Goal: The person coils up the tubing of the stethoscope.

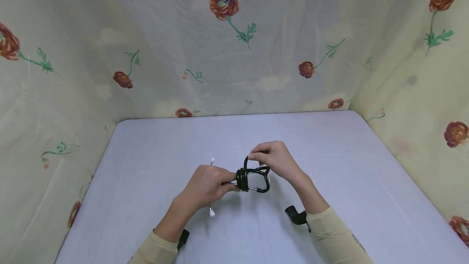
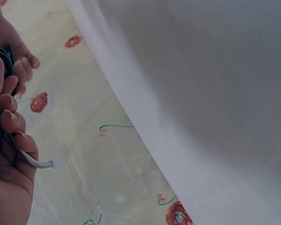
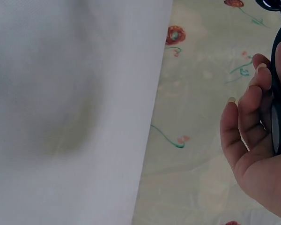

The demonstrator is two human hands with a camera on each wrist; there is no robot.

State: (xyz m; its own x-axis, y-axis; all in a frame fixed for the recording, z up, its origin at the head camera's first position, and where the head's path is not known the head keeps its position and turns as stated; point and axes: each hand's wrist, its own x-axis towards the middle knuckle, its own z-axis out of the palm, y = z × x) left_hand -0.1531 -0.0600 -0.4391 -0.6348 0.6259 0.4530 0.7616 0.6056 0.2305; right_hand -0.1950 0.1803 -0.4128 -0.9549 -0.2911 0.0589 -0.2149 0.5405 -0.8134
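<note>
A stethoscope (image 1: pixel 242 179) is held above the table, its black tubing wound in several turns around its own metal stems. My left hand (image 1: pixel 209 182) grips the stems beside the coil, and white ear tips (image 1: pixel 212 213) stick out on both sides of the hand. In the left wrist view, a curved metal ear tube (image 2: pixel 35 161) passes out below the curled fingers. My right hand (image 1: pixel 275 159) pinches the tubing just right of the coil, where a loop stands out. The right wrist view shows the round chest piece (image 3: pixel 277 129) lying against the palm of that hand.
A white-covered table (image 1: pixel 165 146) lies beneath both hands. Flower-printed cloth (image 1: pixel 271 52) hangs behind it and at both sides. Black wrist-worn devices (image 1: pixel 296 216) sit by both sleeves.
</note>
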